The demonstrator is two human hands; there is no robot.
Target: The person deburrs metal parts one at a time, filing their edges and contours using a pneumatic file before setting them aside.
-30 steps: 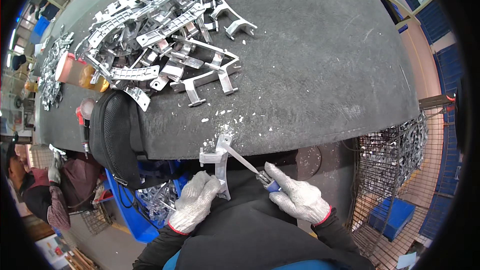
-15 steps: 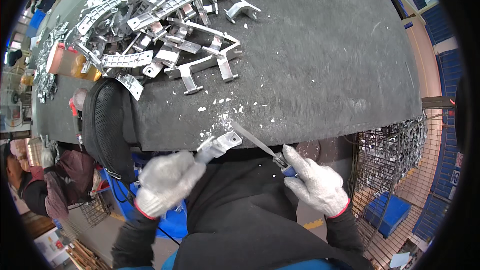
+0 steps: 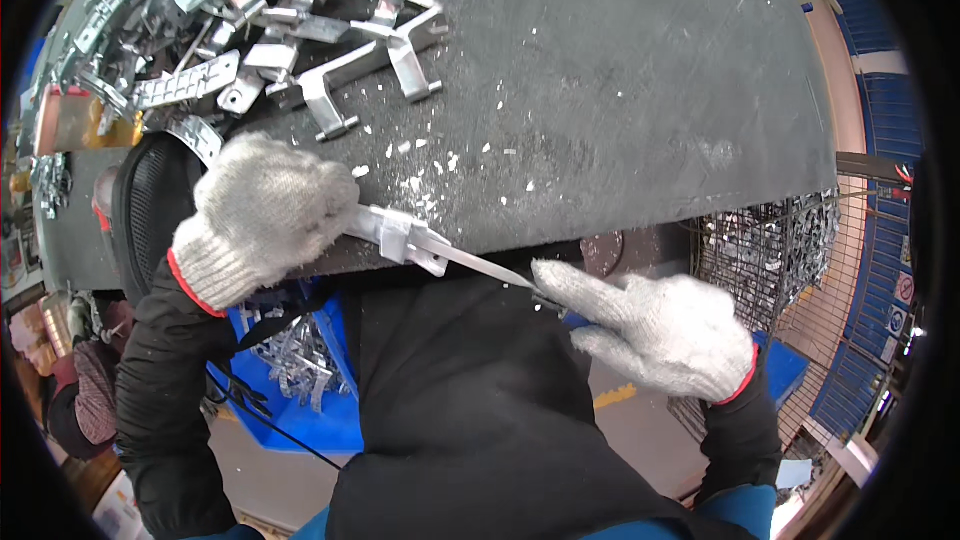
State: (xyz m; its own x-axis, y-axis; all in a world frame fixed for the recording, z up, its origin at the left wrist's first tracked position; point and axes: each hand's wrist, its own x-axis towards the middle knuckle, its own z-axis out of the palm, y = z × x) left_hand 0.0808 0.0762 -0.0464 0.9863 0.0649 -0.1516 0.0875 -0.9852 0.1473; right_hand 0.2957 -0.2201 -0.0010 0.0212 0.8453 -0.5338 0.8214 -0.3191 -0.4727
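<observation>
Head view: two gloved hands at the near edge of a dark table, one metal bracket, one flat-bladed tool.

Item, left hand: white knit glove, red cuff; fingers curled and closed round the bracket's left end (thumb hidden).

Item, right hand: matching glove; fingers pinching the tool's handle, one digit laid forward toward the blade.

Item, bracket: pale, at the table's near edge, right of the left fingers and left of the right ones. Its long axis runs left to right, the right end slightly nearer the body. The blade lies almost in line with it, tip overlapping the bracket's right end (firm contact cannot be told). Left hand the closer, being on the piece; right hand apart from it by the blade.

Surroundings: white chips just beyond the bracket; heaped metal parts far left; black mesh bag left; blue bin of metal pieces below the table edge; wire basket on the right.
</observation>
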